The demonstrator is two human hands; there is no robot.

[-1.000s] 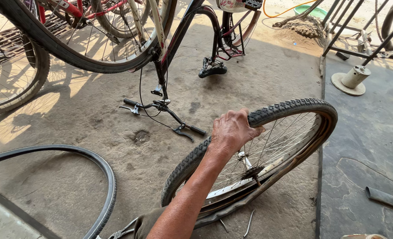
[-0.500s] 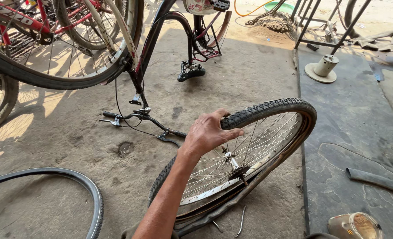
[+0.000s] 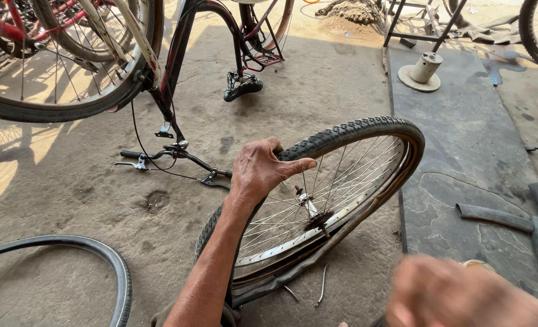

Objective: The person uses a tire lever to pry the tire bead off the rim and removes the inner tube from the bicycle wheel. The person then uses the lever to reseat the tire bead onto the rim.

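While your left hand clamps its fingers over the tyre at the top of the bicycle wheel, standing tilted on the concrete floor, your right hand hangs blurred below, its grip untellable.

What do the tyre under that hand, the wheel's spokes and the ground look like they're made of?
The tyre looks like black rubber, matt and dusty, with a knobbly tread. The left hand grips its top. The spokes look like thin bare metal, since they glint silver. The ground looks like rough, stained concrete, grey-brown and dull, though packed earth can't be ruled out.
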